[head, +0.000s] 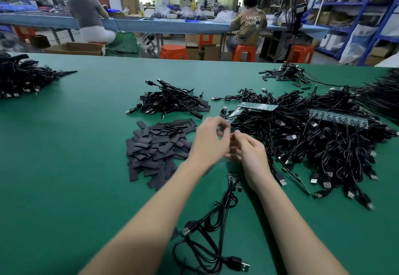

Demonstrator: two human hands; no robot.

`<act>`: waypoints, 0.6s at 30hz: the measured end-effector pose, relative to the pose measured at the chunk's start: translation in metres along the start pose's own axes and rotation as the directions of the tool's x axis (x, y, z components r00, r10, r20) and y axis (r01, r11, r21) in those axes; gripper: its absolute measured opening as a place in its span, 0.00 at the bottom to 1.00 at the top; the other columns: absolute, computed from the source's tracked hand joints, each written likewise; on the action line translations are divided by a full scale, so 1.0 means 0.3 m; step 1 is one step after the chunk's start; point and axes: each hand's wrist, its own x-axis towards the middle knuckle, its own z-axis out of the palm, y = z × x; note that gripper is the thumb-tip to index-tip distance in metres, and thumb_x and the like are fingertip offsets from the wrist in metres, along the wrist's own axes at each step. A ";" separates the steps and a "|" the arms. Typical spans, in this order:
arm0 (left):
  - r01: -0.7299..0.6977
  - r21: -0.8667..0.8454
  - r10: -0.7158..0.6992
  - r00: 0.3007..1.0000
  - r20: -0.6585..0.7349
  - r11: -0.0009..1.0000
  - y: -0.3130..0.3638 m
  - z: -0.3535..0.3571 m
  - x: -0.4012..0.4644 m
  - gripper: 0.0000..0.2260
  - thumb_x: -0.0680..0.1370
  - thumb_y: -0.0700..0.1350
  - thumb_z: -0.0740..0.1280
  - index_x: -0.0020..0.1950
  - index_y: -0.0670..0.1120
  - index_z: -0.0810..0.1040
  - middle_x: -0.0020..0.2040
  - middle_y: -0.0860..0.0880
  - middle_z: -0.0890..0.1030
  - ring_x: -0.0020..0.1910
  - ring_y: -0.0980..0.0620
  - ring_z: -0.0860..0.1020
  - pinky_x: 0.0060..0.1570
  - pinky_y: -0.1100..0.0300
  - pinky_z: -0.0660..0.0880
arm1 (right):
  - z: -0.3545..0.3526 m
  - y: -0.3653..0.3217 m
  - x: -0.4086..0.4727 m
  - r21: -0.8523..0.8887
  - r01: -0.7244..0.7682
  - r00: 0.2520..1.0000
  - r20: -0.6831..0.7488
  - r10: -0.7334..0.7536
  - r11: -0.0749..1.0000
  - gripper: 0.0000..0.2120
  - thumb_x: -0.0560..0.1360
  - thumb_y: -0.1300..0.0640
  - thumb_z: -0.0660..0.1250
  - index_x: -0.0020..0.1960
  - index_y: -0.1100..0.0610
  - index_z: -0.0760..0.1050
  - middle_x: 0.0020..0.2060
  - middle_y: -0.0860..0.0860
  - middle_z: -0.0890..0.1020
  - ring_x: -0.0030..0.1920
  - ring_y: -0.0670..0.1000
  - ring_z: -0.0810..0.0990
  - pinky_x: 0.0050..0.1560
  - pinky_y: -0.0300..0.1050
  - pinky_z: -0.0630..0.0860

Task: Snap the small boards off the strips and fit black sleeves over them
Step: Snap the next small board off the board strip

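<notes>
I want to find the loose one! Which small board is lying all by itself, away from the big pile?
The small dark circuit board with a black cable, lying on the green table between the forearms; the green board strips rest on the cable heap.

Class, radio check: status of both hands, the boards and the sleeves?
Left hand and right hand together, fingers curled, contents blurred. One snapped board unsleeved on its cable. Sleeve pile left. Cable heap crowds right.

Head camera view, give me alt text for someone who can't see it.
Two bare hands, left hand and right hand, meet fingertip to fingertip above a green table, working something too blurred to identify. A pile of black sleeves lies to their left, tangled USB cables with green board strips to their right, and one small board with a cable nearer the camera.
</notes>
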 end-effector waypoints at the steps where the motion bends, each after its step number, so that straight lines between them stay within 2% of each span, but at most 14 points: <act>1: 0.051 -0.080 -0.051 0.999 0.002 0.996 0.007 0.012 -0.043 0.03 0.79 0.41 0.67 0.49 0.49 0.80 0.50 0.50 0.81 0.41 0.61 0.78 0.46 0.71 0.74 | -0.003 -0.004 -0.003 -0.020 -0.007 1.000 0.016 0.008 1.000 0.11 0.83 0.58 0.63 0.48 0.60 0.82 0.40 0.57 0.86 0.34 0.49 0.81 0.32 0.38 0.78; 2: 0.099 -0.144 -0.098 0.995 0.011 0.985 0.007 0.019 -0.080 0.04 0.79 0.41 0.67 0.50 0.48 0.80 0.50 0.51 0.81 0.42 0.61 0.80 0.46 0.70 0.76 | -0.009 -0.010 -0.006 -0.090 0.001 0.999 0.042 0.003 0.996 0.11 0.83 0.59 0.64 0.47 0.60 0.83 0.41 0.59 0.86 0.34 0.49 0.82 0.32 0.37 0.77; 4: 0.166 -0.205 -0.165 0.986 0.020 0.965 -0.007 0.022 -0.136 0.05 0.79 0.40 0.66 0.53 0.48 0.79 0.49 0.53 0.82 0.44 0.60 0.82 0.44 0.72 0.75 | -0.028 -0.039 -0.003 -0.402 0.086 0.991 0.125 -0.038 0.912 0.11 0.81 0.59 0.65 0.44 0.58 0.84 0.38 0.55 0.87 0.33 0.46 0.82 0.33 0.37 0.78; 6: 0.231 -0.272 -0.236 0.972 0.013 0.934 -0.025 0.011 -0.173 0.06 0.80 0.39 0.66 0.53 0.48 0.79 0.47 0.55 0.82 0.43 0.61 0.82 0.45 0.70 0.76 | -0.040 -0.093 0.000 -0.692 0.171 0.978 0.207 -0.034 0.701 0.10 0.79 0.56 0.67 0.42 0.54 0.84 0.34 0.49 0.85 0.35 0.46 0.83 0.40 0.42 0.81; 8: 0.291 -0.362 -0.308 0.951 0.011 0.886 -0.034 -0.002 -0.190 0.06 0.81 0.38 0.65 0.50 0.47 0.79 0.44 0.52 0.83 0.40 0.58 0.82 0.48 0.58 0.80 | -0.048 -0.157 -0.002 -0.847 0.195 0.968 0.246 0.041 0.494 0.07 0.76 0.53 0.68 0.42 0.51 0.84 0.37 0.47 0.86 0.40 0.48 0.84 0.45 0.43 0.80; 11: 0.318 -0.426 -0.348 0.937 0.008 0.847 -0.034 -0.007 -0.191 0.06 0.81 0.38 0.65 0.48 0.46 0.79 0.41 0.51 0.82 0.38 0.56 0.81 0.49 0.49 0.80 | -0.059 -0.223 -0.020 -0.953 0.177 0.948 0.232 0.217 0.247 0.07 0.74 0.47 0.71 0.44 0.49 0.85 0.39 0.47 0.86 0.41 0.48 0.84 0.42 0.41 0.79; 13: 0.304 -0.405 -0.332 0.943 0.002 0.862 -0.036 -0.001 -0.192 0.06 0.80 0.39 0.66 0.47 0.48 0.79 0.38 0.54 0.82 0.39 0.55 0.82 0.48 0.48 0.81 | -0.063 -0.239 -0.034 -0.978 0.159 0.909 0.198 0.368 0.134 0.10 0.72 0.44 0.74 0.45 0.50 0.85 0.39 0.49 0.87 0.41 0.49 0.86 0.48 0.45 0.83; 15: 0.296 -0.383 -0.318 0.948 0.008 0.875 -0.040 0.006 -0.192 0.06 0.80 0.41 0.66 0.47 0.50 0.79 0.37 0.56 0.82 0.40 0.53 0.82 0.48 0.48 0.81 | -0.061 -0.237 -0.040 -0.980 0.172 0.863 0.199 0.464 0.102 0.11 0.70 0.44 0.76 0.46 0.50 0.86 0.40 0.49 0.88 0.42 0.49 0.87 0.52 0.46 0.83; 18: 0.291 -0.374 -0.311 0.951 0.009 0.881 -0.043 0.007 -0.190 0.06 0.80 0.41 0.66 0.46 0.50 0.79 0.37 0.57 0.82 0.40 0.54 0.83 0.48 0.49 0.81 | -0.062 -0.225 -0.031 -0.969 0.215 0.838 0.248 0.486 0.123 0.09 0.70 0.46 0.78 0.44 0.50 0.84 0.41 0.50 0.88 0.40 0.48 0.83 0.48 0.42 0.80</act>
